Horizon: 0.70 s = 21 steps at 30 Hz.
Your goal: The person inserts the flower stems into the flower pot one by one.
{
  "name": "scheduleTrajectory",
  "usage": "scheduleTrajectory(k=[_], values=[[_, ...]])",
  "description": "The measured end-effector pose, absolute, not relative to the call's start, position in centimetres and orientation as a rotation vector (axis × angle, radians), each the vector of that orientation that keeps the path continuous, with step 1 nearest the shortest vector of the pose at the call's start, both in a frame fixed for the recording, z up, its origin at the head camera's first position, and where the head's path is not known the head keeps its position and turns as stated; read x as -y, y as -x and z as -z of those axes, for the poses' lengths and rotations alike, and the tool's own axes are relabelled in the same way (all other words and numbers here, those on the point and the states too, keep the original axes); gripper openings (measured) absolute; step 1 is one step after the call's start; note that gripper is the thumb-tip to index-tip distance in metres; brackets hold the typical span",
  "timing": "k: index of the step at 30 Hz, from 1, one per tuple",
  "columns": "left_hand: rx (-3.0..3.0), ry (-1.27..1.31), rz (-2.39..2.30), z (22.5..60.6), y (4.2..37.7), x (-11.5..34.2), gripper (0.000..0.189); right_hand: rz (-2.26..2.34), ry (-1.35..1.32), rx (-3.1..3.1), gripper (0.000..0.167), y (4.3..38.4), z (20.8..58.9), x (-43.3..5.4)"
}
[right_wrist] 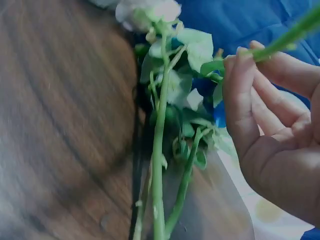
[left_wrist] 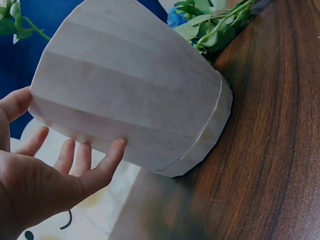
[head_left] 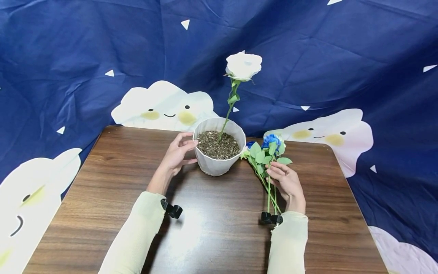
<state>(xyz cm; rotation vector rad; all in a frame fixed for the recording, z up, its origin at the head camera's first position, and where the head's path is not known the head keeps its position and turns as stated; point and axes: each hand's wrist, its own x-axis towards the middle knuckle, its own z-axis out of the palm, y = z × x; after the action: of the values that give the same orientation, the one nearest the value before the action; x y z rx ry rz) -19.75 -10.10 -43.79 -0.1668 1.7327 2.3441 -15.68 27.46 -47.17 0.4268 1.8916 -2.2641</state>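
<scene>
A white faceted flowerpot (head_left: 219, 167) filled with dark soil (head_left: 218, 146) stands at the back middle of the table. One white rose (head_left: 243, 66) rises from the soil on a long green stem, leaning right. My left hand (head_left: 178, 154) touches the pot's left side, fingers spread at its rim and wall; the left wrist view shows the fingertips against the white wall (left_wrist: 125, 90). To the right of the pot, my right hand (head_left: 285, 180) pinches the green stem of a blue rose (head_left: 271, 140) between thumb and fingers, as the right wrist view shows (right_wrist: 272, 50).
Several more cut flowers lie beside the pot, their green stems (head_left: 261, 179) pointing toward me; a white bloom (right_wrist: 150, 12) shows among them. The brown wooden table (head_left: 212, 236) ends at a blue curtain (head_left: 301, 49) with cloud faces. Each wrist carries a small black camera.
</scene>
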Motion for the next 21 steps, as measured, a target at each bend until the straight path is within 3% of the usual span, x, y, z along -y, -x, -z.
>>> scheduleTrajectory(k=[15,21], values=[[-1.728,0.171,-2.337,43.8,19.8,10.2,0.049,2.858,-0.380,-1.465,0.031,16.9,45.7,-24.7],[-1.731,0.167,-2.328,43.8,19.8,10.3,0.048,3.027,-0.158,-1.047,0.024,17.0,45.1,-23.9]])
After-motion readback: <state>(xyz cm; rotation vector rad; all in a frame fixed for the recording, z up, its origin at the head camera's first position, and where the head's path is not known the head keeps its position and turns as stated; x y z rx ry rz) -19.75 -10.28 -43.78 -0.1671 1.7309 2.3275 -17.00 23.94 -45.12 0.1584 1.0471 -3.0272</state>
